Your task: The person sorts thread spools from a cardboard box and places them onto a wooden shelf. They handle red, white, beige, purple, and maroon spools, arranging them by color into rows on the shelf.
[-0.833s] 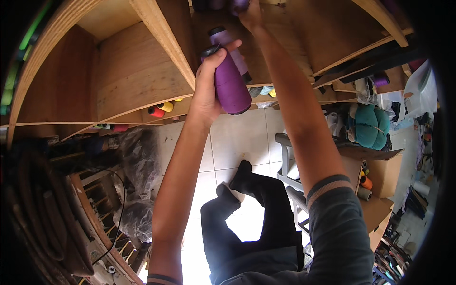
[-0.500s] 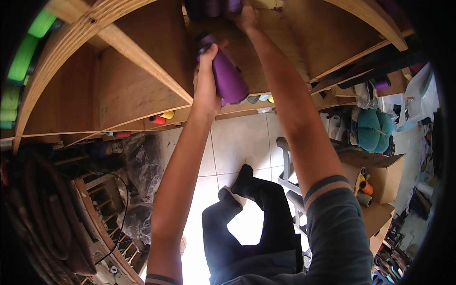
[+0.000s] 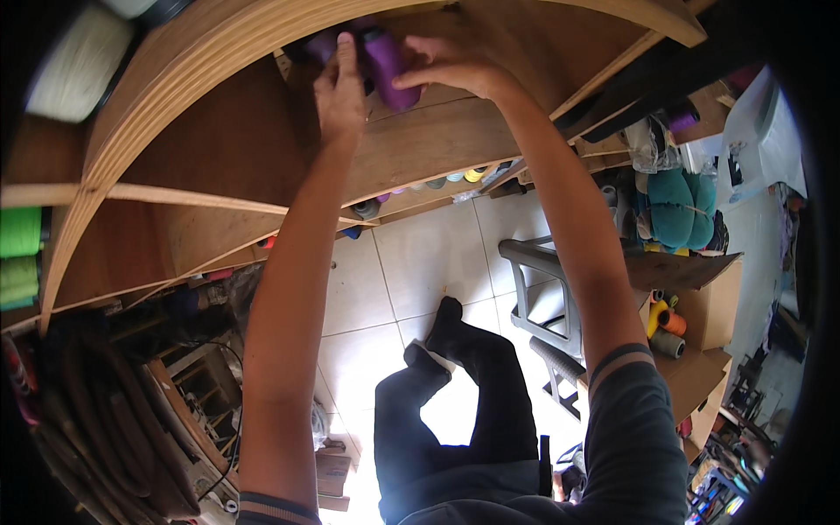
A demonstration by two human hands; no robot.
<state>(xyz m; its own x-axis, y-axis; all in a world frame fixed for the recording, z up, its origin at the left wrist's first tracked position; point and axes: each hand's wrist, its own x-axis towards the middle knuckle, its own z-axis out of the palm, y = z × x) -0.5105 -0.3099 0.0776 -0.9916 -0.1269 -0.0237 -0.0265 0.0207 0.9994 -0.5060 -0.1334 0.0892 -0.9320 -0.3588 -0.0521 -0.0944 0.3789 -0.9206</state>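
Note:
A purple cone of thread is in the upper wooden shelf compartment, between my two hands. My left hand is just left of it, one digit stretched upward and the others bent, with no thread cone visible in its grasp. My right hand reaches in from the right with thumb and fingers spread, the thumb at the cone's side; whether it presses on it I cannot tell. More purple thread shows dimly behind my left fingers, partly hidden by them.
Wooden shelf dividers curve around the compartment. Green thread spools and a large white spool fill cubbies at left. Below right are a grey plastic stool, a cardboard box with thread cones, and a teal bundle.
The purple cone has moved up and deeper into the compartment, out of my left hand's grip. My right hand has come down toward it from the upper cones. The view has shifted.

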